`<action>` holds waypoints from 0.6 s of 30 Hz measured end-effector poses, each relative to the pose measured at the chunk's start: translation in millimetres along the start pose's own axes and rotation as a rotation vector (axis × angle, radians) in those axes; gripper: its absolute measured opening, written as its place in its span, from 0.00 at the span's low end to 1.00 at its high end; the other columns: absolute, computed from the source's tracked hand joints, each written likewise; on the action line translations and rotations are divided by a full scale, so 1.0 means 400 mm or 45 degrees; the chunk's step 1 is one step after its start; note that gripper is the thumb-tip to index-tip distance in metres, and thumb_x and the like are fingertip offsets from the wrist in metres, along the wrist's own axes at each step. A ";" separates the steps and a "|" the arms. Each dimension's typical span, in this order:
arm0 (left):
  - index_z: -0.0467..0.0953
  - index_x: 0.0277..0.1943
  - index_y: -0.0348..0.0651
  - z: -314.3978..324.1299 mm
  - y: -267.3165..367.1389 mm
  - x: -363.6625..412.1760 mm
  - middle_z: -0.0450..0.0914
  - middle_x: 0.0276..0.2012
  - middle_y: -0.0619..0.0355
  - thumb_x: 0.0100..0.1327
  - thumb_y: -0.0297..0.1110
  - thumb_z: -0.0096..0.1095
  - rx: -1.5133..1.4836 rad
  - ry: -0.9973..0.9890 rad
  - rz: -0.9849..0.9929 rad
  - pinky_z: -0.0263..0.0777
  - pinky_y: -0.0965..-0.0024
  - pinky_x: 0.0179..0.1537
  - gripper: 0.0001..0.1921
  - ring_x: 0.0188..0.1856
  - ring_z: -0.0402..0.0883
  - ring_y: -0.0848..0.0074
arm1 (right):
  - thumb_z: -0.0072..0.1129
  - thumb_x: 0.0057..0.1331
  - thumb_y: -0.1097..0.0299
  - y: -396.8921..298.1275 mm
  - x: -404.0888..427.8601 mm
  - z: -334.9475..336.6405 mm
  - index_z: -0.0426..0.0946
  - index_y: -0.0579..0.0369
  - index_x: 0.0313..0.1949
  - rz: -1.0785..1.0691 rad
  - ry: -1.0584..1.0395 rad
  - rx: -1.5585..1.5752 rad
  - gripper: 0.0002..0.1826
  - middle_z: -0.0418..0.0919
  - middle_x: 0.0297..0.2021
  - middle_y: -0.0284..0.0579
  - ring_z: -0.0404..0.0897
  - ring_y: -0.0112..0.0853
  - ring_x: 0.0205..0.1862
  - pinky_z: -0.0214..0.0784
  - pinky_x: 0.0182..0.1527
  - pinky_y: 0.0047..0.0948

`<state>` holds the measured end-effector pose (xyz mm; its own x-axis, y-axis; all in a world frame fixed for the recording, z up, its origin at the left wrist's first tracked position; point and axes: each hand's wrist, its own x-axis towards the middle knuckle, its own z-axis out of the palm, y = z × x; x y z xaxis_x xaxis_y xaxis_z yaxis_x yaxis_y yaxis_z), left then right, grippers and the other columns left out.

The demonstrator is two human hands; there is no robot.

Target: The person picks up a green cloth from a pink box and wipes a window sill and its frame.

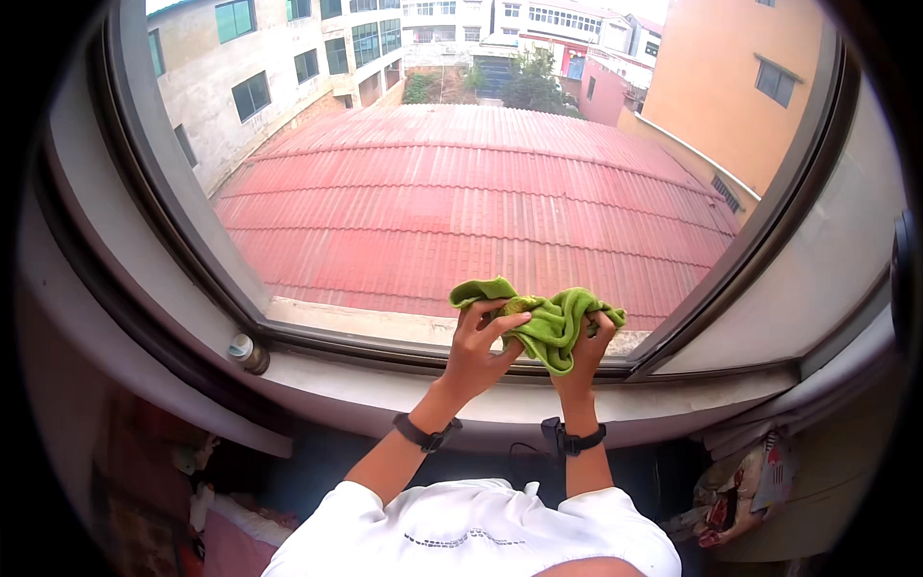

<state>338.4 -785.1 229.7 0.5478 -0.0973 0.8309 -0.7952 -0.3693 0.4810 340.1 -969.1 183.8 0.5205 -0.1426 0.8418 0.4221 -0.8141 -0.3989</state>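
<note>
A crumpled green cloth (559, 324) is held up between both hands in front of the window, above the sill. My left hand (479, 346) grips its left part, with the fingers over a bunched fold and a flap of cloth sticking out past them. On the right side, my right hand (588, 353) has hold of the other end, its fingers partly covered by the folds. Each wrist wears a black strap.
The white window sill (346, 389) runs below the dark window frame (346, 346). A small jar (249, 353) stands at its left end. Outside lies a red corrugated roof (461, 209) among buildings. Plastic bags (743, 490) are at lower right, by a curtain.
</note>
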 end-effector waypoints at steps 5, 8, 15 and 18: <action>0.82 0.48 0.45 0.163 -0.014 -0.213 0.77 0.49 0.51 0.51 0.28 0.75 0.078 -0.222 -0.351 0.76 0.56 0.52 0.19 0.53 0.79 0.55 | 0.68 0.54 0.73 0.190 -0.261 -0.040 0.79 0.49 0.58 0.055 -0.373 -0.233 0.28 0.68 0.48 0.48 0.70 0.47 0.54 0.61 0.59 0.48; 0.81 0.46 0.42 0.192 -0.055 -0.301 0.77 0.46 0.52 0.54 0.30 0.73 0.220 -0.360 -0.549 0.76 0.56 0.50 0.15 0.50 0.79 0.56 | 0.66 0.52 0.77 0.219 -0.292 -0.086 0.80 0.42 0.57 0.032 -0.447 -0.419 0.29 0.70 0.44 0.43 0.72 0.44 0.51 0.62 0.57 0.49; 0.82 0.48 0.43 0.239 0.038 -0.205 0.79 0.50 0.50 0.52 0.26 0.75 0.091 -0.203 -0.365 0.78 0.60 0.50 0.18 0.50 0.81 0.57 | 0.65 0.54 0.79 0.212 -0.176 -0.232 0.79 0.47 0.59 0.144 -0.117 -0.282 0.30 0.69 0.47 0.46 0.73 0.46 0.51 0.66 0.57 0.47; 0.82 0.51 0.46 0.261 0.117 -0.058 0.79 0.52 0.51 0.50 0.24 0.76 -0.051 -0.043 0.015 0.78 0.58 0.50 0.22 0.50 0.81 0.58 | 0.67 0.56 0.78 0.204 -0.090 -0.313 0.77 0.53 0.60 0.060 0.147 -0.280 0.30 0.67 0.53 0.53 0.70 0.50 0.57 0.65 0.60 0.48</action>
<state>315.7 -896.7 203.9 0.5463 -0.1325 0.8271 -0.8109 -0.3309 0.4826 262.8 -1101.0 166.3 0.4420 -0.2369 0.8652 0.2213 -0.9059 -0.3611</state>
